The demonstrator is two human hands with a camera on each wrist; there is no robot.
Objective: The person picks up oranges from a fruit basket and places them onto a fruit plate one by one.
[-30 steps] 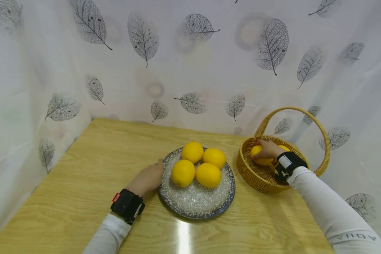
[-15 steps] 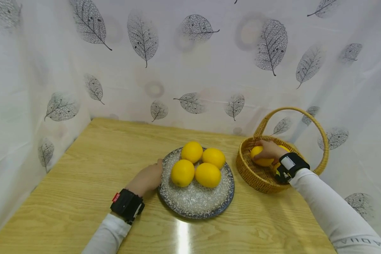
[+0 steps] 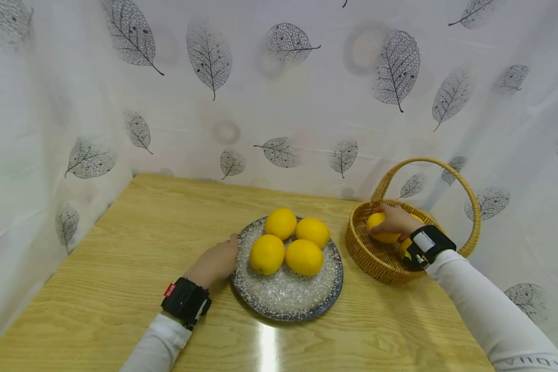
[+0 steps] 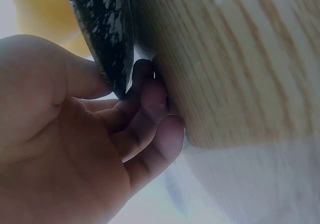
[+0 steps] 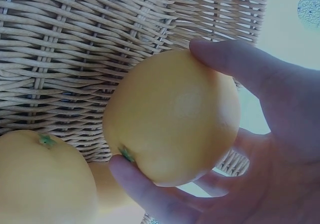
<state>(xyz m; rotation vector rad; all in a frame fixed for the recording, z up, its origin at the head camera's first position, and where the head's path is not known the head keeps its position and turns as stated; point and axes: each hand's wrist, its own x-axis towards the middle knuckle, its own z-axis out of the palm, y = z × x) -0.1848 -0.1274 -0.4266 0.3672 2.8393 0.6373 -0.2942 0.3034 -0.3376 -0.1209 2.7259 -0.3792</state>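
My right hand is inside the wicker basket at the right. It grips a yellow citrus fruit. In the right wrist view its fingers and thumb wrap that fruit, and a second fruit lies beside it against the basket wall. My left hand is at the left rim of the speckled plate, which carries several yellow fruits. In the left wrist view the thumb lies on the plate rim and the fingers curl under it against the table.
The wooden table is boxed in by white leaf-print curtains at the back, left and right. The basket's arched handle rises over my right hand. Bare wood lies left of and in front of the plate.
My right forearm has drifted slightly to the right, still gripping the fruit in the basket. The left hand and the plate have not moved.
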